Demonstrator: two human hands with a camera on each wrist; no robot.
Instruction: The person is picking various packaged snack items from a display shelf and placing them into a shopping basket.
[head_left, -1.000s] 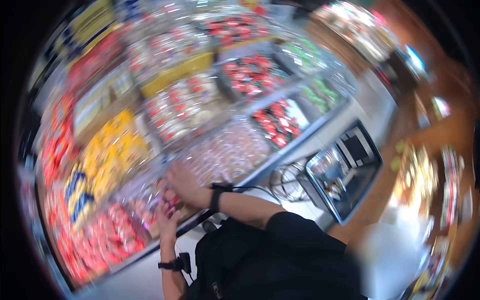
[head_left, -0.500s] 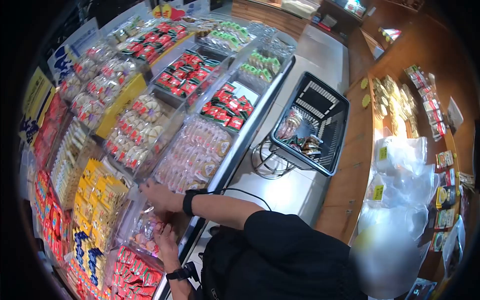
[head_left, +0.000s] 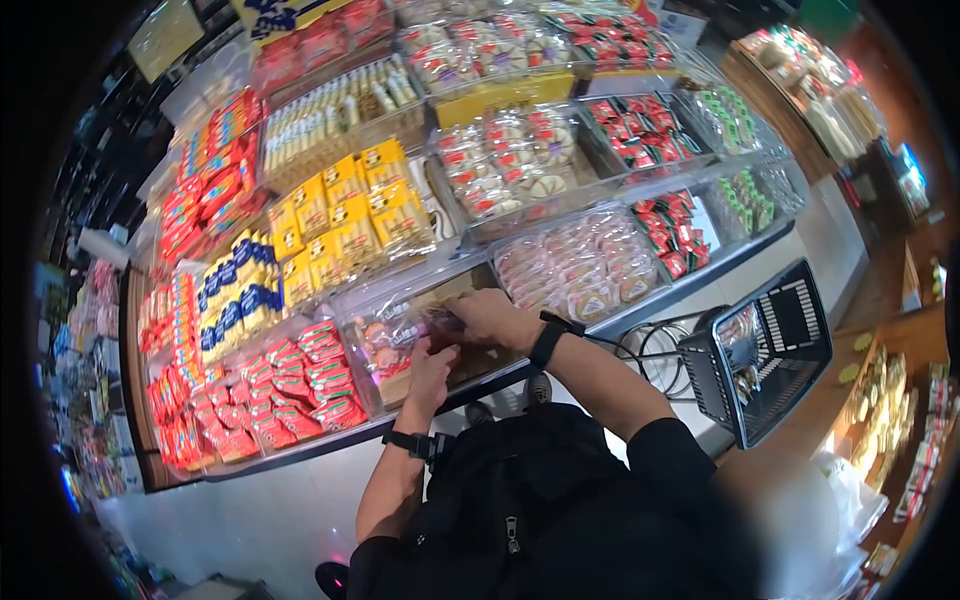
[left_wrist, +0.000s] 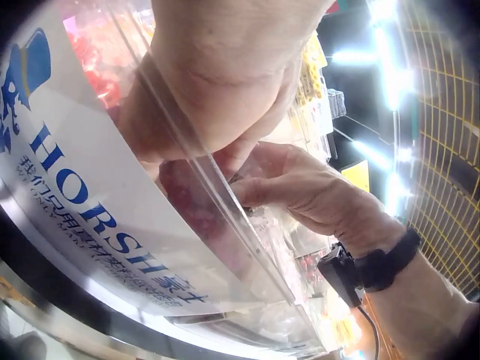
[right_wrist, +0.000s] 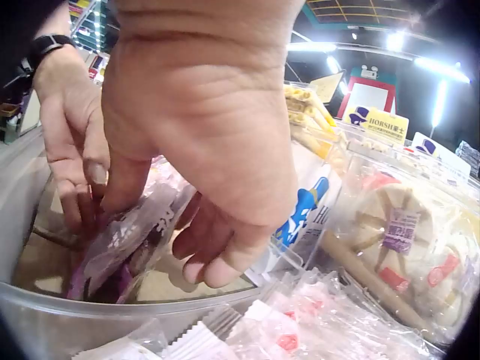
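Note:
Both hands are inside a clear-walled bin (head_left: 365, 320) at the front of the display. My right hand (right_wrist: 202, 127) curls over a purple-printed clear snack packet (right_wrist: 131, 251), which stands on edge between its thumb and fingers. Opposite it, my left hand (right_wrist: 71, 142) reaches down with fairly straight fingers, their tips right at the packet's edge. In the head view, the left hand (head_left: 430, 380) is nearer the front edge and the right hand (head_left: 495, 318) lies beyond it. More purple and orange packets (head_left: 385, 345) lie left of the hands. The bin's printed front panel (left_wrist: 112, 195) partly covers the left fingers.
Red packets (head_left: 270, 390) fill the bin on the left, and pinkish wrapped snacks (head_left: 580, 265) the one on the right. Yellow packets (head_left: 350, 215) lie behind. A black shopping basket (head_left: 770, 350) with packets stands right of the counter. A cable runs from the right wrist.
The head view has swung, so the display now lies more squarely in front. Both hands stay in the same bin, and the right hand has come closer to the left over the packets.

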